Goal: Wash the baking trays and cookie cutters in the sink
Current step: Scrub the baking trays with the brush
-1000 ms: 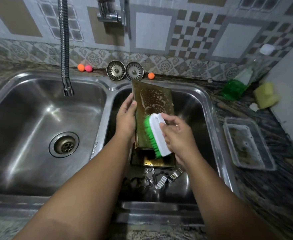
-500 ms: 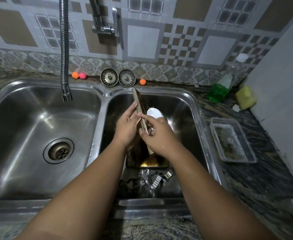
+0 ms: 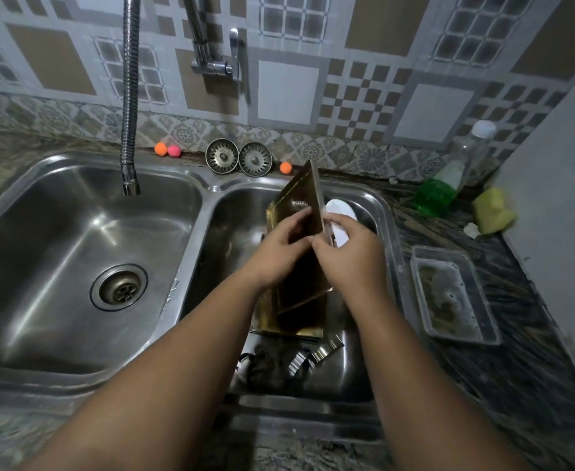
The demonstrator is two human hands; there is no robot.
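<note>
A gold baking tray (image 3: 301, 195) stands on edge in the right sink basin (image 3: 231, 232), turned so its underside faces left. My left hand (image 3: 281, 244) holds its left face with fingers spread over it. My right hand (image 3: 350, 249) grips a white scrub brush (image 3: 338, 217) behind the tray's right side; the bristles are hidden. Another gold tray (image 3: 292, 321) lies beneath in the basin. Metal cookie cutters (image 3: 309, 358) lie at the basin's near end.
The left basin (image 3: 75, 249) has a drain and a hanging flexible spout (image 3: 130, 96). Two strainers (image 3: 238, 157) and small coloured balls (image 3: 167, 149) sit on the back ledge. On the right counter are a green soap bottle (image 3: 437, 195), a yellow sponge (image 3: 493, 210) and a clear plastic container (image 3: 452, 294).
The tray has been turned from facing me to edge-on and then with its back toward the left. The brush went from scrubbing the front to behind the tray.
</note>
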